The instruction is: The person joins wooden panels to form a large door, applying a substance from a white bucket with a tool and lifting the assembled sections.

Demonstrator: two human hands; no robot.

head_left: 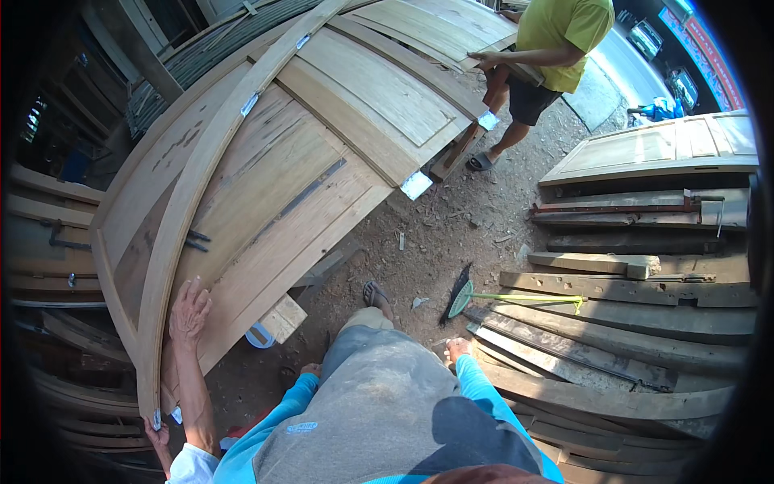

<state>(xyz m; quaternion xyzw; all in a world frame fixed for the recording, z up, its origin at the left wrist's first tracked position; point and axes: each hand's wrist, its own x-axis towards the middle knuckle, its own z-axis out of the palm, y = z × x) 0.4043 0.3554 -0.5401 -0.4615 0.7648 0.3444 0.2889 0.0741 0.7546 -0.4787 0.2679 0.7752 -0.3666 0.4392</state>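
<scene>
A big wooden door with a curved frame lies tilted across the left and upper middle of the view, its panelled face up. It reaches from the lower left corner to the top, where a second, similar door overlaps it. A block of wood sits just under its near edge, and shiny metal plates mark its right corner.

The camera wearer's arms are in blue sleeves on either side of a grey-clad body. The left hand sits low near the left thigh, close to the door's near edge but not touching it. The right hand is by the right thigh, near the ends of the dark planks stacked on the right. Both hands show so small that I cannot tell whether they are open or closed, and nothing is seen in either.

A co-worker's hand on a bare forearm with a white sleeve lies flat and spread on the door's curved frame. Another hand grips the door's lowest corner. At the top, a person in a yellow-green shirt holds the far doors with one hand.

A broom with a green handle lies across the planks and the dirt ground. Another panelled door rests on timber at the right.
</scene>
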